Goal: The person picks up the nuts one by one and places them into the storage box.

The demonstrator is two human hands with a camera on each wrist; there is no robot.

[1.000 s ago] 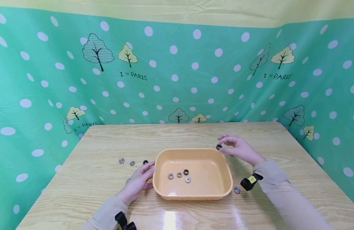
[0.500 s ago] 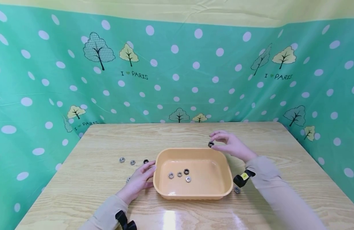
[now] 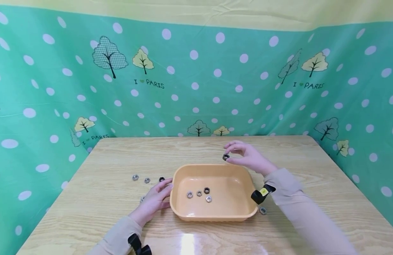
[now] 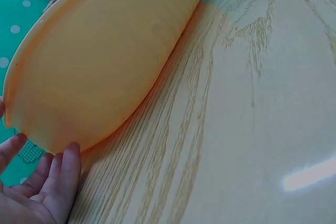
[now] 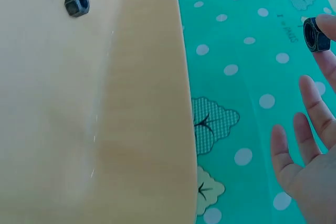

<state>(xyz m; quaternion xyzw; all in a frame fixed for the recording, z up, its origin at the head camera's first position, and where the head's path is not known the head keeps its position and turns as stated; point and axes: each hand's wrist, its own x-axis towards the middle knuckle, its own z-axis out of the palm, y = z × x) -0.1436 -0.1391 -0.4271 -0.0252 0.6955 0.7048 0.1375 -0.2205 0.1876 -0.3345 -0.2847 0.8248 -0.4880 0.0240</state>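
Observation:
My right hand [image 3: 247, 156] pinches a dark hex nut [image 3: 226, 157] between thumb and forefinger, just beyond the far rim of an orange-yellow plastic tray [image 3: 214, 216]. In the right wrist view the nut [image 5: 316, 36] stands on edge at the fingertips, other fingers spread. My left hand [image 3: 153, 202] rests against the tray's left side. The left wrist view shows its fingertips [image 4: 71, 156] on the outer wall, fairly straight, and one fingertip by the rim. Inside the tray lie a black nut [image 3: 207, 190] and three silver nuts, one of them here [image 3: 190, 194].
Left of the tray, silver nuts [image 3: 135, 177] and a black nut [image 3: 162, 179] lie on the wooden table [image 3: 113, 159]; one nut is partly behind my left hand. Another nut [image 3: 263, 211] sits by the tray's right front corner. A green dotted curtain [image 3: 196, 81] surrounds the table.
My right hand has moved left and slightly farther back with the dark nut, from the tray's far right corner along the far rim. The left hand and tray stay in place.

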